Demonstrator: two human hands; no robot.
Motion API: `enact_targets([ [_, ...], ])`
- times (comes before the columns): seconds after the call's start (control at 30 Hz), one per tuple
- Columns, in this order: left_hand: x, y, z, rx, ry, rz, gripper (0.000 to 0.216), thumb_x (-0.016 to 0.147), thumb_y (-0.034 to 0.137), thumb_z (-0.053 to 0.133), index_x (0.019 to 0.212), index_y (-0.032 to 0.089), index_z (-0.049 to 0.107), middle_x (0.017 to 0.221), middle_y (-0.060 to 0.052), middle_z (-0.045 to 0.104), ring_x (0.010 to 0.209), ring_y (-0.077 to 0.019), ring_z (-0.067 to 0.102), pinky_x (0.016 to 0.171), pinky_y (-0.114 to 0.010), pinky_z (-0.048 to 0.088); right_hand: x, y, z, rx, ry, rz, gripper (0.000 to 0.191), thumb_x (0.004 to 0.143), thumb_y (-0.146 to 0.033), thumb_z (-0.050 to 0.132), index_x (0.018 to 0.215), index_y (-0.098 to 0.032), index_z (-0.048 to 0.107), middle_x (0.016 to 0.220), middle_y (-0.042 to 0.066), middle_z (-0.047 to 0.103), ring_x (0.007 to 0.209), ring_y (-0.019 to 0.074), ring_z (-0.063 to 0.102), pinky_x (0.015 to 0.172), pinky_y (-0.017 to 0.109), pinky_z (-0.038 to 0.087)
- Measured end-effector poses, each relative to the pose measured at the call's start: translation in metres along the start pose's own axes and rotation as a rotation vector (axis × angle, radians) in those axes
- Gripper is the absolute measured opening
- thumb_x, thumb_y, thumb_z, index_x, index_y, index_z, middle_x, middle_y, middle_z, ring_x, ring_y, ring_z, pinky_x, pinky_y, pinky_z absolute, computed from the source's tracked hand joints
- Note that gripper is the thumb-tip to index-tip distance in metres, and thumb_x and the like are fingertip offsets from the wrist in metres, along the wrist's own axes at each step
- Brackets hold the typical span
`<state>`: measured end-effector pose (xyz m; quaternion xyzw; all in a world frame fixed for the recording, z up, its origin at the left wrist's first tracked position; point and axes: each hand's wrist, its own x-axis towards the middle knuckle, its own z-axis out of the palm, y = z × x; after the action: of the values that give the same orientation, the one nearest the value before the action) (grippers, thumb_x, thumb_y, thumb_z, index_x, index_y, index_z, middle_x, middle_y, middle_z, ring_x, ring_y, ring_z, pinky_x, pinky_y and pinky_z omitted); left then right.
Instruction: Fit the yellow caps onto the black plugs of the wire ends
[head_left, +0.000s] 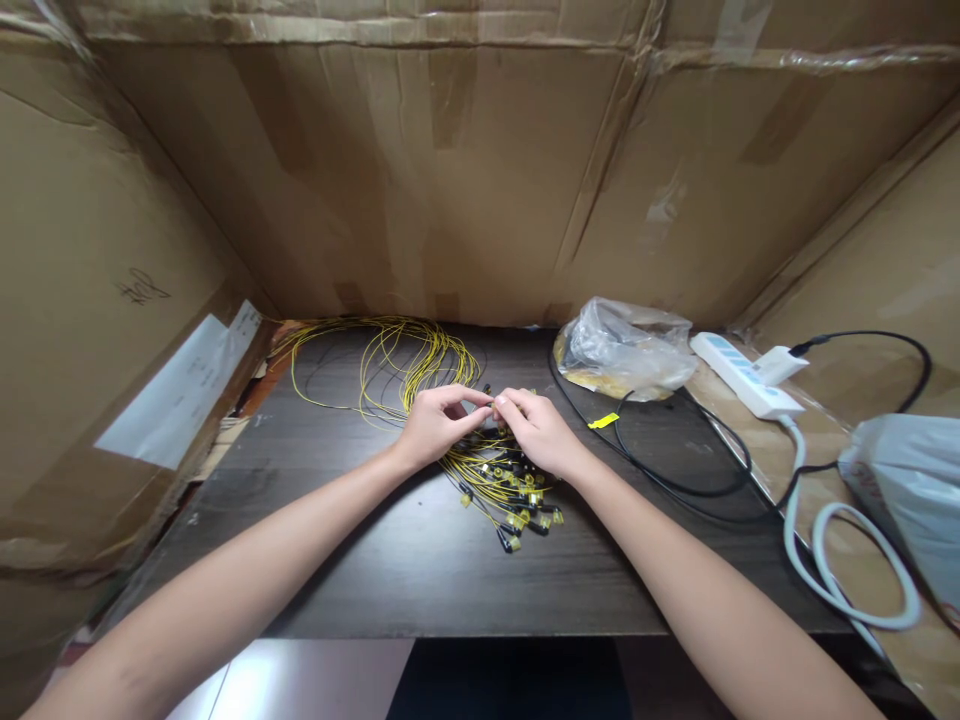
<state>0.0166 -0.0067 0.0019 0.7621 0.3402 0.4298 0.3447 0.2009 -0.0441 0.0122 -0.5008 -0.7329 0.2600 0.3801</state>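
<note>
A bundle of thin yellow cables (390,365) loops across the back of a dark wooden table (420,570). Their black and yellow connector ends (517,500) lie in a heap at the table's middle. My left hand (435,425) and my right hand (536,430) meet just above that heap, fingertips pinched together on one small connector between them. Both hands rest on or just over the cables.
Cardboard walls (450,180) enclose the table on three sides. A clear plastic bag (626,350) lies at the back right, a small yellow tag (604,421) beside it. A white power strip (746,375), a black cord (675,480), a white cord (825,560) and a grey bag (907,490) fill the right side.
</note>
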Motion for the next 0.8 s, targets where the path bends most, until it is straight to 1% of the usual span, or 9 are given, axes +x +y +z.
enact_targets([
  [0.1,-0.0002,0.0032,0.0001,0.012,-0.006,0.004,0.017,0.084,0.029,0.072,0.088,0.014,0.078,0.076,-0.004,0.074,0.051,-0.0073,0.053,0.049,-0.018,0.042,-0.0001,0.0011,0.0013,-0.002,-0.009,0.012,0.037,0.102,-0.031,0.039,0.070,-0.020,0.053,0.069,0.001,0.059,0.071,0.0171,0.055,0.072,0.031,0.039],
  [0.17,0.0000,0.0047,0.0002,0.013,-0.002,-0.010,0.018,0.083,0.030,0.072,0.088,0.014,0.077,0.078,-0.004,0.075,0.052,-0.0077,0.054,0.049,-0.018,0.043,-0.0007,0.0003,0.0008,-0.020,0.019,0.010,0.031,0.101,-0.031,0.043,0.075,-0.020,0.057,0.075,0.002,0.062,0.075,0.0178,0.056,0.073,0.031,0.039],
  [0.27,0.0003,0.0043,-0.0001,0.026,0.006,-0.030,0.018,0.083,0.031,0.072,0.088,0.015,0.077,0.078,-0.004,0.075,0.052,-0.0080,0.055,0.050,-0.019,0.043,-0.0016,-0.0023,-0.0010,-0.002,0.057,0.000,0.016,0.096,-0.031,0.053,0.086,-0.020,0.061,0.085,0.003,0.065,0.080,0.0180,0.058,0.073,0.030,0.041],
  [0.33,0.0004,0.0028,-0.0004,0.023,0.009,-0.033,0.018,0.083,0.031,0.072,0.088,0.015,0.078,0.076,-0.004,0.075,0.051,-0.0079,0.055,0.050,-0.019,0.043,-0.0019,-0.0035,-0.0017,0.028,0.051,0.001,0.014,0.094,-0.031,0.056,0.088,-0.020,0.061,0.085,0.003,0.065,0.079,0.0177,0.058,0.072,0.029,0.042],
  [0.5,-0.0004,0.0009,-0.0003,0.010,-0.011,0.000,0.018,0.083,0.030,0.072,0.090,0.015,0.079,0.076,-0.004,0.074,0.052,-0.0075,0.054,0.050,-0.018,0.043,-0.0006,-0.0013,-0.0003,0.031,-0.015,0.018,0.032,0.100,-0.030,0.042,0.072,-0.020,0.055,0.071,0.001,0.061,0.071,0.0168,0.055,0.070,0.030,0.040],
  [0.57,-0.0007,0.0017,0.0000,0.015,-0.013,-0.002,0.018,0.083,0.030,0.072,0.090,0.015,0.078,0.077,-0.004,0.074,0.052,-0.0076,0.054,0.050,-0.018,0.043,-0.0001,-0.0003,0.0003,0.018,-0.020,0.022,0.035,0.101,-0.030,0.040,0.070,-0.020,0.054,0.070,0.001,0.060,0.071,0.0170,0.056,0.071,0.030,0.040],
  [0.63,-0.0006,0.0028,0.0002,0.018,-0.006,-0.017,0.019,0.083,0.031,0.072,0.089,0.014,0.077,0.078,-0.004,0.075,0.053,-0.0079,0.055,0.050,-0.018,0.044,-0.0002,-0.0003,0.0003,0.009,0.002,0.024,0.030,0.100,-0.031,0.043,0.076,-0.020,0.057,0.075,0.002,0.063,0.074,0.0174,0.057,0.072,0.030,0.040],
  [0.7,-0.0002,0.0034,0.0002,0.020,0.003,-0.034,0.019,0.082,0.031,0.072,0.088,0.014,0.077,0.078,-0.005,0.075,0.053,-0.0082,0.056,0.050,-0.019,0.044,-0.0007,-0.0011,-0.0002,0.015,0.032,0.018,0.021,0.097,-0.031,0.049,0.083,-0.020,0.061,0.082,0.003,0.065,0.078,0.0177,0.057,0.073,0.030,0.041],
  [0.8,0.0002,0.0031,0.0000,0.015,0.007,-0.043,0.019,0.082,0.031,0.072,0.088,0.014,0.077,0.077,-0.004,0.075,0.052,-0.0083,0.056,0.050,-0.019,0.044,-0.0013,-0.0020,-0.0008,0.042,0.041,0.010,0.014,0.094,-0.031,0.055,0.088,-0.020,0.061,0.087,0.003,0.065,0.080,0.0176,0.058,0.072,0.029,0.042],
])
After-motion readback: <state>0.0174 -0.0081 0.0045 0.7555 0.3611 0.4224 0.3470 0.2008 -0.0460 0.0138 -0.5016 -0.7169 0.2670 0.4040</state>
